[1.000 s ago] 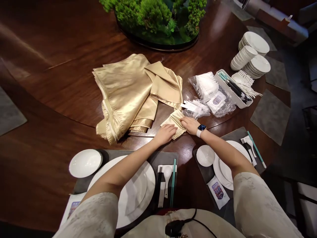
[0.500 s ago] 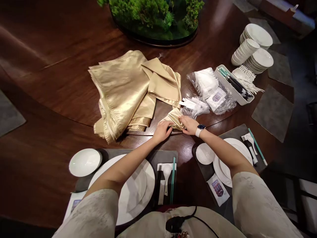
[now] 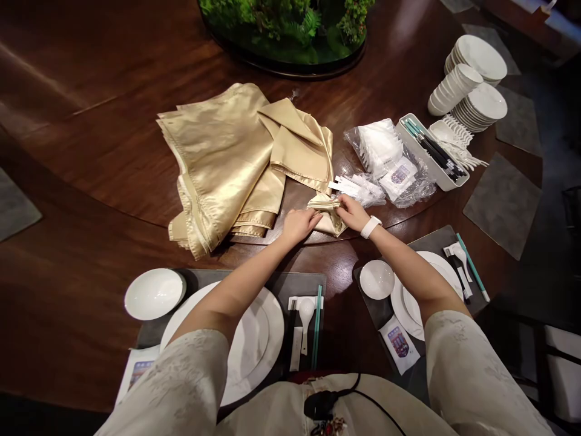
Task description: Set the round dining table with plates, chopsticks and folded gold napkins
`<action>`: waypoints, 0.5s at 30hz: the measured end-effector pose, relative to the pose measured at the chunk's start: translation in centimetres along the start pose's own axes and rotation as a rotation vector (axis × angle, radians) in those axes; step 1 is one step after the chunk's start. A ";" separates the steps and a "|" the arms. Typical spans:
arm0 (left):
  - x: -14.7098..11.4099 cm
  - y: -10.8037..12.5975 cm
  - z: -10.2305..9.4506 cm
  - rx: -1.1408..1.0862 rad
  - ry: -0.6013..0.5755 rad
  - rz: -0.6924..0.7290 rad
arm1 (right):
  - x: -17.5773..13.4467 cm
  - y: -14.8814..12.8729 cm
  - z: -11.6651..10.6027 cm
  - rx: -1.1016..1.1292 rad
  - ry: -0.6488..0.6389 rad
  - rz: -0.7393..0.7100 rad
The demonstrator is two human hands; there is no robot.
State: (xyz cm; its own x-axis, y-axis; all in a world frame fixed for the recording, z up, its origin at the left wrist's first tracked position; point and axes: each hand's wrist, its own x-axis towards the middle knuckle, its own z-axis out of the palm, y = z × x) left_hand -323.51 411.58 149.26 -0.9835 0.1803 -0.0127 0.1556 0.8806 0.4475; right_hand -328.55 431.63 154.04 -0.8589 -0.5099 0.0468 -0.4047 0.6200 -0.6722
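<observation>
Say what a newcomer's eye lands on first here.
The pile of shiny gold cloths, left of center on the dark wooden table, stands out first. Next comes the green plant display at the top edge. Below and right of the pile, the left hand and right hand hold a small folded gold cloth.

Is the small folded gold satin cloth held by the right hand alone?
No, the left hand and right hand both hold the folded cloth.
</observation>
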 end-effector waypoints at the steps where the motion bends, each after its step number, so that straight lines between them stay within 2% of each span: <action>1: 0.4 0.2 -0.3 -0.017 -0.009 -0.054 | -0.3 -0.5 0.1 -0.056 -0.018 -0.034; 4: 1.8 0.5 -1.1 -0.069 -0.016 -0.239 | -1.5 -1.7 0.4 -0.229 -0.086 -0.145; 7: 2.9 0.6 -1.5 -0.102 0.005 -0.374 | -2.7 -1.7 1.1 -0.352 -0.148 -0.243; 10: 3.5 0.8 -1.6 -0.119 0.016 -0.454 | -3.5 -0.9 1.8 -0.442 -0.217 -0.290; 15: 3.9 1.3 -1.6 -0.126 -0.013 -0.512 | -4.0 0.1 2.5 -0.612 -0.316 -0.259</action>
State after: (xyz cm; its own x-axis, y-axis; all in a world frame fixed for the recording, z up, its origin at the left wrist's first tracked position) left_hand -327.34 412.70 151.21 -0.9294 -0.2533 -0.2684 -0.3576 0.7979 0.4853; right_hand -324.39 432.26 151.97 -0.6180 -0.7754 -0.1296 -0.7643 0.6312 -0.1319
